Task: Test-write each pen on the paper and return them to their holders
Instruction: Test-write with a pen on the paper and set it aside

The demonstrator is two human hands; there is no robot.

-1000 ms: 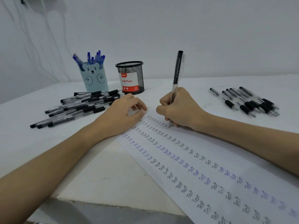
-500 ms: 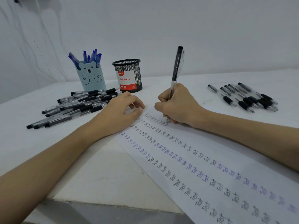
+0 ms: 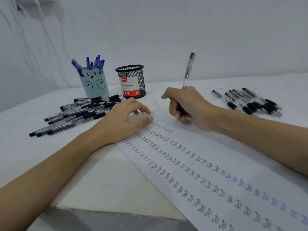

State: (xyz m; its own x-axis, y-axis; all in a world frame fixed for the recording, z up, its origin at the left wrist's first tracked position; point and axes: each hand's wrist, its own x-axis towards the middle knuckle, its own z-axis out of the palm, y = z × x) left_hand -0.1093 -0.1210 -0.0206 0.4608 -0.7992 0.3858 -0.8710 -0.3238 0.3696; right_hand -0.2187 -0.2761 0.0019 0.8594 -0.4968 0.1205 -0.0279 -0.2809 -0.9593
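Right hand curled round a black pen, barrel near upright and tipped slightly toward the far wall, tip just off or barely at the paper past the end of the topmost row of characters; contact too blurred to tell. Left hand resting on the near left corner of the sheet, fingers loosely bent, holding nothing, seemingly pinning the page.

Mesh holder up and to the left of the writing hand, beyond the left hand, mouth open upward and nothing visible inside. Likely next: finishing the mark, then carrying the pen leftward over the left hand's knuckles to that cup; right hand already has it, left hand nearer the cup. Long axis already close to vertical, so little turning needed for the drop.

Bear holder just left of the mesh one, filled with blue pens. Pile of black pens on the desk in front of both cups, lying roughly left-right. Second group of black pens well right of the right wrist, lying slantwise
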